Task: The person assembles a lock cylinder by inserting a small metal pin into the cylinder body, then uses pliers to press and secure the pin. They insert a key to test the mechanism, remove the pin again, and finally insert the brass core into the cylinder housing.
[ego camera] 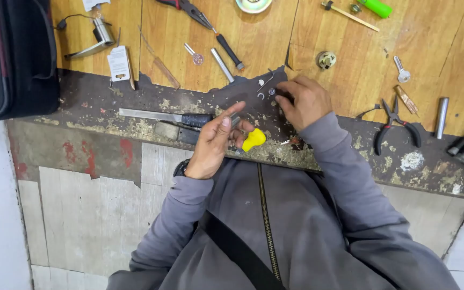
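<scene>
Yellow plastic handle [254,139] in left hand [216,142]; right hand [303,101] on worn bench [135,99].

Glossy yellow plastic handle [254,139], matt steel file [149,114] left of it, worn rough wooden bench [350,59] behind, matt grey cloth sleeves [345,177] below.

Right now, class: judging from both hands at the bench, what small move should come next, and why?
Probably pinch one small ring-shaped part up with the right hand, whose fingertips already rest beside the loose bits on the dark bench edge. The left hand holds the yellow-handled tool close by.
</scene>
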